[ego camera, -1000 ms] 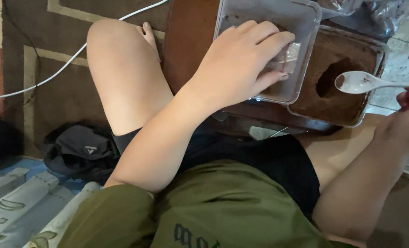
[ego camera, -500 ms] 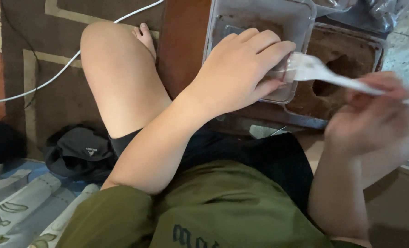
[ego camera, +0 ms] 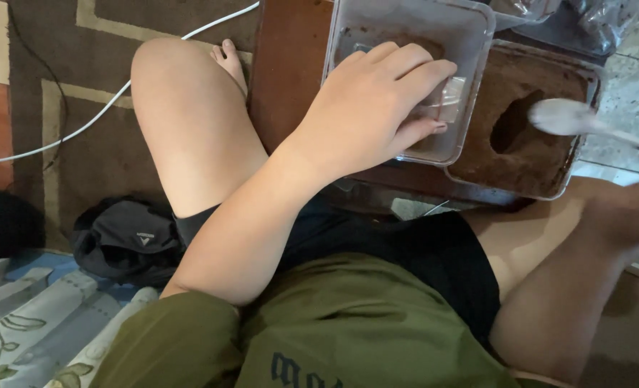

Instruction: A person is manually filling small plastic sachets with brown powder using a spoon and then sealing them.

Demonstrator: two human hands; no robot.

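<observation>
The clear plastic tub point(ego camera: 470, 29) looks light and slippery, so I'd grip its rim. My left hand point(ego camera: 377, 108) lies spread inside it; my right hand point(ego camera: 632, 208) pinches a white spoon point(ego camera: 560, 116), though blur hides the grip.

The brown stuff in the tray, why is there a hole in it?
The brown filling has one dark scooped-out hollow near its middle, below the white spoon in the blurred right hand. The left hand rests on the clear container. Nothing looks spilled.
</observation>
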